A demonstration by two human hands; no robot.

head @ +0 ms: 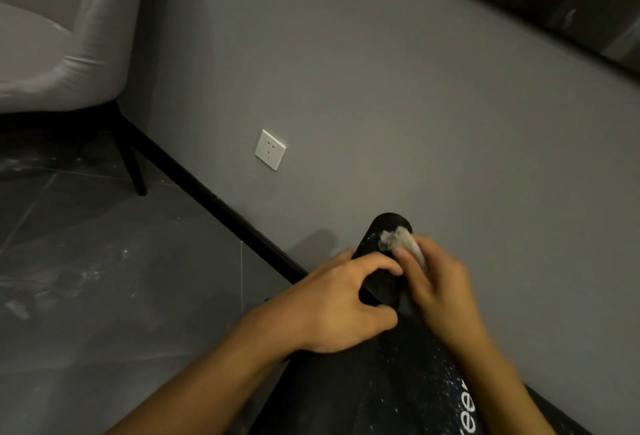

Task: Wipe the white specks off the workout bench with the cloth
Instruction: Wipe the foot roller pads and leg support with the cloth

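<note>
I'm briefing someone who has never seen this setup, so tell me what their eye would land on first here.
First, the two hands low in the middle: the right hand presses a pale cloth onto the far end of the black workout bench, while the left hand grips its edge. Next, the white specks scattered on the bench near the camera. Then the white wall socket on the grey wall.

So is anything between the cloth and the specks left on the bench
Nothing visible. The right hand presses the cloth onto the bench at its far end; remaining specks lie on the near pad, uncovered. The left hand grips the bench's left edge, clear of them.
</note>
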